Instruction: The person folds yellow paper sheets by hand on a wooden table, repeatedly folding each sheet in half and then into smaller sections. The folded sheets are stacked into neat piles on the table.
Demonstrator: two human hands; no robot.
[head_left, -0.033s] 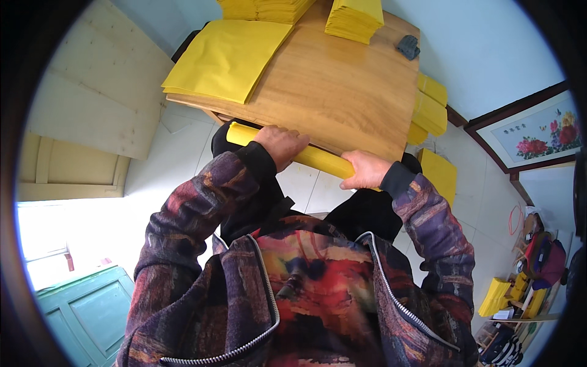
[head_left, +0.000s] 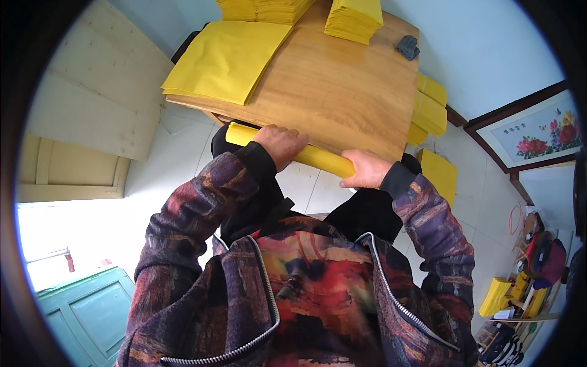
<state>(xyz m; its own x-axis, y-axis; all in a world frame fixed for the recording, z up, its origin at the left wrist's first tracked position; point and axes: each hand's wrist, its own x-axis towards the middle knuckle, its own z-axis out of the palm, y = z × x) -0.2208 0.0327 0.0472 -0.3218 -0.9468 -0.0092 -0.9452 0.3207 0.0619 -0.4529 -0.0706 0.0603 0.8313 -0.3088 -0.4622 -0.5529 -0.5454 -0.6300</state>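
I see both hands wrapped around a rolled-up yellow paper tube (head_left: 318,157), left hand (head_left: 281,144) and right hand (head_left: 365,169), at the wooden table (head_left: 342,92) edge.

Both hands grip a rolled yellow paper tube (head_left: 290,150) held along the near edge of the wooden worktop (head_left: 342,92). The left hand (head_left: 281,145) wraps over the tube near its left end; the right hand (head_left: 365,170) closes on its right end. A loose pile of flat yellow sheets (head_left: 226,58) lies on the worktop's left corner, overhanging the edge. Two taller stacks of yellow paper (head_left: 354,18) stand at the far side. A small dark object (head_left: 408,46) sits near the far right corner. More yellow bundles (head_left: 431,104) rest beside the worktop's right edge. A framed flower picture (head_left: 538,131) leans against the wall at right.
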